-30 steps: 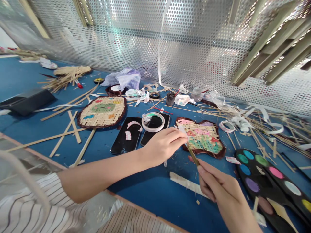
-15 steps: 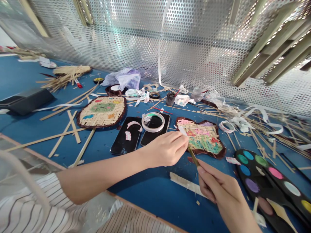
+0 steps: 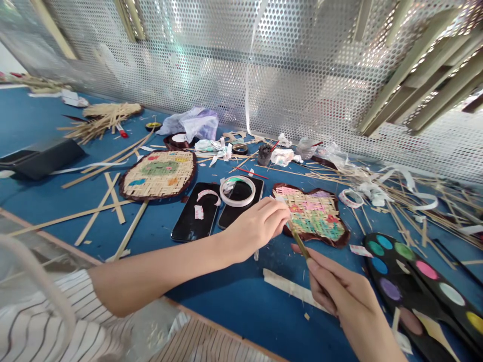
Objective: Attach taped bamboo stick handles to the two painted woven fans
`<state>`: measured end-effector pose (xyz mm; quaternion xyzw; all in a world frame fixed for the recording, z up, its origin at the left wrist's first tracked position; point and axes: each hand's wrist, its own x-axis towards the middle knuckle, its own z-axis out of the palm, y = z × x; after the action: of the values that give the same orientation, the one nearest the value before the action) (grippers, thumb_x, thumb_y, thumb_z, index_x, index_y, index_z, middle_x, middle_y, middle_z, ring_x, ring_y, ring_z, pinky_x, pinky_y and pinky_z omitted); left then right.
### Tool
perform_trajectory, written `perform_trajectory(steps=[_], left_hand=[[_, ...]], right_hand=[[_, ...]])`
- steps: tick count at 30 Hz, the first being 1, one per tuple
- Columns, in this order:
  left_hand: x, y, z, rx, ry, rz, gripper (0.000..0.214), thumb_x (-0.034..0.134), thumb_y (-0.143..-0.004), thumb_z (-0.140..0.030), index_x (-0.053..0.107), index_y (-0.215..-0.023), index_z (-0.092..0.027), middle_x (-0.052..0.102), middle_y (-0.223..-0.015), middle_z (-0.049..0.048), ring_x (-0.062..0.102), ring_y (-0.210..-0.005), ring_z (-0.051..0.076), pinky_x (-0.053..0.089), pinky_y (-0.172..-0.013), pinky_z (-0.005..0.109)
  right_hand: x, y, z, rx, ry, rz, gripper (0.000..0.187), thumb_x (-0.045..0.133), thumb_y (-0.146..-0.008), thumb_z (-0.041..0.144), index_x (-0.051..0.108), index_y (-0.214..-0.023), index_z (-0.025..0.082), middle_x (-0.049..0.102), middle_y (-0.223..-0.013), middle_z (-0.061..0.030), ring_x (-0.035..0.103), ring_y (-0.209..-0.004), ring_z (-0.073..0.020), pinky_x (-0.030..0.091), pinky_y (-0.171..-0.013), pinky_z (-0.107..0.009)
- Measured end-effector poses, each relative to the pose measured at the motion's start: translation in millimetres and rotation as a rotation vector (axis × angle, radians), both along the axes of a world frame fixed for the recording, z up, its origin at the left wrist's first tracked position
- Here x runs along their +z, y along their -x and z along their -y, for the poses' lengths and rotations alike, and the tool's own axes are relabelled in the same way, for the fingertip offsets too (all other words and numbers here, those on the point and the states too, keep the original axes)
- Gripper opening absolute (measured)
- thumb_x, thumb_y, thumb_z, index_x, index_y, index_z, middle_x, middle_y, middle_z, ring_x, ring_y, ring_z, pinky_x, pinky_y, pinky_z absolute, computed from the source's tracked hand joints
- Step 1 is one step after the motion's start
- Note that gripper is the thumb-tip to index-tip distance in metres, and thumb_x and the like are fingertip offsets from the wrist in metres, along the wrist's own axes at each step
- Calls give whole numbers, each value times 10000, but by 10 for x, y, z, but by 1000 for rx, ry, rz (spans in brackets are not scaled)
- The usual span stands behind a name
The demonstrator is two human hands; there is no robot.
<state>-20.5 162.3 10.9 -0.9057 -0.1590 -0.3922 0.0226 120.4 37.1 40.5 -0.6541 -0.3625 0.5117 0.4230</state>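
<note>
Brown-edged woven panel (image 3: 317, 213), painting apparently done, is lying inward from the front edge of the worktop (image 3: 226, 294), right hand (image 3: 341, 289) grasping a stick (image 3: 301, 244), left hand (image 3: 260, 226) pinching a white strip (image 3: 279, 198) near its tip, that work seemingly unfinished.

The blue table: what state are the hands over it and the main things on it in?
Left hand: fingers pinched together by the stick's far end
Right hand: closed around the stick
Stick: held, tilted
Rounded woven panel: painted, lying down
Wavy-edged woven panel: painted, lying down
Left phone: screen dark, tape scraps on it
Tape roll: lying flat
Right phone: partly covered by the tape roll
Palette: paints uncovered
</note>
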Motion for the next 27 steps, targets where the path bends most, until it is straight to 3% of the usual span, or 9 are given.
perform_trajectory(steps=[7, 11, 18, 20, 23, 25, 27], left_hand=[[51, -6, 29, 4, 125, 76, 106, 437, -921, -97, 523, -960, -146, 640, -938, 67, 600, -895, 151, 530, -809, 308], [13, 0, -2, -24, 234, 152, 151, 403, -944, -131, 553, -943, -148, 649, -944, 70, 613, -890, 142, 528, -800, 289], [25, 75, -42, -3, -91, 42, 181, 441, -937, -132, 597, -1027, -141, 708, -1012, 58, 629, -963, 176, 495, -834, 326], [46, 78, -39, 25, -134, 27, 162, 459, -932, -141, 615, -973, -135, 718, -966, 50, 635, -948, 173, 492, -838, 316], [50, 67, -30, 47, -139, 23, 171, 448, -922, -94, 616, -918, -129, 718, -927, 52, 637, -924, 169, 497, -809, 305], [36, 55, -19, 48, -97, 37, 187, 435, -907, -52, 607, -905, -127, 712, -912, 57, 637, -884, 168, 504, -778, 309], [20, 41, -3, 44, -21, 58, 164, 459, -890, -44, 600, -915, -125, 706, -910, 59, 634, -853, 168, 512, -757, 317]], right_hand=[[-138, -113, -17, 53, -62, -20, 476, 572, -821, 508, 629, -1074, 109, 271, -474, 81, 195, -448, -63, 136, -447, -251], [-64, -89, -10, 19, -34, -70, 403, 560, -845, 431, 639, -1047, 92, 293, -453, 84, 194, -435, -57, 158, -461, -258], [-16, -174, -26, 102, -34, -237, 334, 592, -828, 397, 696, -992, 125, 306, -433, 75, 201, -409, -61, 181, -420, -238], [-18, -244, -27, 123, -62, -311, 283, 615, -818, 370, 713, -983, 162, 354, -443, 56, 263, -407, -77, 252, -408, -239], [15, -332, -21, 98, -138, -362, 299, 586, -826, 390, 709, -1052, 236, 554, -562, -19, 486, -522, -143, 423, -496, -267], [48, -370, -15, 78, -231, -453, 409, 463, -866, 486, 712, -1077, 240, 670, -757, -93, 593, -681, -204, 492, -571, -305], [71, -391, -10, 88, -347, -570, 641, 295, -875, 623, 722, -1088, 195, 695, -921, -148, 627, -805, -250, 533, -648, -344]])
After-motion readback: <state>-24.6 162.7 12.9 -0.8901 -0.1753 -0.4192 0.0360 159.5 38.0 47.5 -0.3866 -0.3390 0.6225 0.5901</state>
